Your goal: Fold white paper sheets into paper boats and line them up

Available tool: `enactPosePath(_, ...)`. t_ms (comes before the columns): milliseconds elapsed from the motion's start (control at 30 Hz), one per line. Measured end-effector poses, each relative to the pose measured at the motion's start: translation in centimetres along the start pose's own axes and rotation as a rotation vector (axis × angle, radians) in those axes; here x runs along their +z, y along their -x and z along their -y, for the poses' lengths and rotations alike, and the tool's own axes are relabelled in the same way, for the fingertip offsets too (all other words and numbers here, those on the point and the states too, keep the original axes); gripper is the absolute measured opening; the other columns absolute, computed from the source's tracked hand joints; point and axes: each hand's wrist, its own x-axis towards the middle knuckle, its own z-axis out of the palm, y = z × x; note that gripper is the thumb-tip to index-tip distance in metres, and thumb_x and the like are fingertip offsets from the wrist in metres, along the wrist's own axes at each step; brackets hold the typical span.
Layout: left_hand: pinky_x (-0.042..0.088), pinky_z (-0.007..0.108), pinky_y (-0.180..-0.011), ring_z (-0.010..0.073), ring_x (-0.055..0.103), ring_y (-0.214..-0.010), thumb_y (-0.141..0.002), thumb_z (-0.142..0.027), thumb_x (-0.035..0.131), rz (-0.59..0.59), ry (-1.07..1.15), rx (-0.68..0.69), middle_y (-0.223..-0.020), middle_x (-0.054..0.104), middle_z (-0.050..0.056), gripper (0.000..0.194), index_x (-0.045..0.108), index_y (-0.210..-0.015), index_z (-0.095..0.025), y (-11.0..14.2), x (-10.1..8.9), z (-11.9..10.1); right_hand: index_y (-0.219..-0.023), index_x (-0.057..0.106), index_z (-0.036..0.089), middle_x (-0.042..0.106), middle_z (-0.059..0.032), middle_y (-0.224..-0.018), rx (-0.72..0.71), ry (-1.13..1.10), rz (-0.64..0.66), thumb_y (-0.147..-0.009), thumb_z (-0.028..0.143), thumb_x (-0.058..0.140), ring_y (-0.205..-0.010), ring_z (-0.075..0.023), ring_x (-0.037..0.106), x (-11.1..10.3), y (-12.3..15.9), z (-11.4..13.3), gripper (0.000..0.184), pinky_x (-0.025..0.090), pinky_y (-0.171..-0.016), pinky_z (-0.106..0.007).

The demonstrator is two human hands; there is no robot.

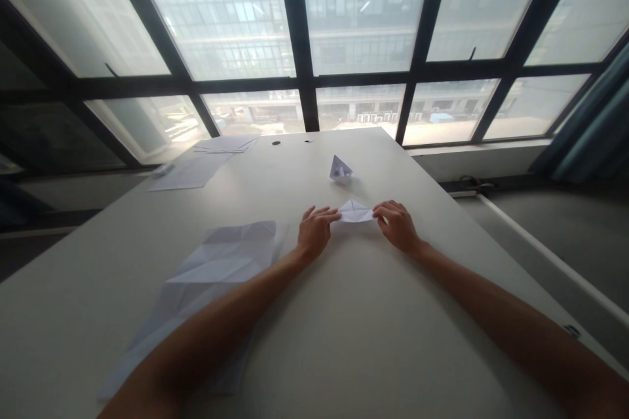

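A small folded white paper [356, 212], with a raised triangular middle, is held low over the white table between my two hands. My left hand [314, 230] grips its left tip between thumb and fingers. At the opposite tip, the fingers of my right hand [397, 226] are closed on the paper. Just beyond stands a folded paper boat [340, 171] with a pointed peak. Creased, unfolded sheets of paper [216, 272] lie to the left, partly hidden under my left forearm.
Flat white sheets [189, 172] are at the table's far left, with a small object I cannot make out on their edge. Two dark round spots [276, 143] mark the far end of the table [393, 340]. Large framed windows rise beyond it, and a blue curtain [590, 118] hangs at right.
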Motion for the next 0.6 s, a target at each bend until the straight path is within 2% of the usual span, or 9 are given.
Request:
enactPosePath(133, 0.017, 0.056, -0.120, 0.0214, 0.049, -0.134, -0.085, -0.006, 0.048, 0.175, -0.099, 0.047, -0.135, 0.062, 0.001, 0.048, 0.069, -0.118, -0.031, 0.2, -0.1, -0.2, -0.084, 0.072, 0.021, 0.074, -0.0054, -0.095, 0.015, 0.020, 0.096, -0.079, 0.003, 0.057, -0.099, -0.0219, 0.061, 0.3, 0.1, -0.3, 0.023, 0.040, -0.090, -0.036)
enactPosePath(267, 0.005, 0.059, -0.121, 0.0281, 0.037, -0.143, -0.085, -0.021, 0.055, 0.186, -0.190, 0.115, -0.147, 0.050, 0.009, 0.037, 0.067, -0.120, -0.022, 0.5, -0.5, -1.1, -0.078, 0.074, 0.020, 0.075, -0.0053, -0.095, 0.040, 0.038, 0.153, -0.077, 0.002, 0.055, -0.096, -0.0207, 0.062, 0.3, 0.2, -0.3, 0.026, 0.038, -0.093, -0.036)
enactPosePath(367, 0.010, 0.051, -0.123, 0.0264, 0.028, -0.147, -0.091, -0.030, 0.051, 0.179, -0.156, 0.182, -0.154, 0.041, 0.012, 0.045, 0.057, -0.134, -0.017, 0.6, -0.4, -1.7, -0.076, 0.075, 0.020, 0.075, -0.0056, -0.094, 0.029, 0.064, 0.159, -0.079, 0.005, 0.056, -0.097, -0.0214, 0.061, 0.2, 0.1, 0.0, 0.024, 0.037, -0.094, -0.037)
enactPosePath(433, 0.018, 0.046, -0.122, 0.0244, 0.026, -0.148, -0.096, -0.035, 0.046, 0.235, -0.086, 0.237, -0.156, 0.037, 0.011, 0.051, 0.047, -0.144, -0.017, 0.6, -0.1, -1.8, -0.076, 0.075, 0.019, 0.074, -0.0066, -0.094, 0.013, 0.086, 0.168, -0.081, 0.008, 0.057, -0.097, -0.0224, 0.061, 0.1, 0.1, 0.2, 0.022, 0.037, -0.095, -0.038)
enactPosePath(533, 0.023, 0.046, -0.120, 0.0249, 0.029, -0.147, -0.100, -0.044, 0.041, 0.324, -0.001, 0.275, -0.156, 0.039, 0.010, 0.054, 0.041, -0.148, -0.021, 0.8, 0.4, -1.6, -0.080, 0.075, 0.018, 0.073, -0.0083, -0.094, 0.008, 0.105, 0.177, -0.081, 0.009, 0.057, -0.097, -0.0237, 0.060, 0.0, 0.0, 0.5, 0.020, 0.038, -0.094, -0.039)
enactPosePath(600, 0.023, 0.047, -0.120, 0.0252, 0.031, -0.146, -0.100, -0.045, 0.041, 0.330, 0.028, 0.274, -0.155, 0.040, 0.010, 0.053, 0.042, -0.148, -0.023, 0.9, 0.6, -1.4, -0.091, 0.075, 0.019, 0.072, -0.0091, -0.100, 0.003, 0.089, 0.163, -0.083, 0.010, 0.057, -0.100, -0.0239, 0.060, -0.1, 0.0, 0.6, 0.021, 0.039, -0.095, -0.039)
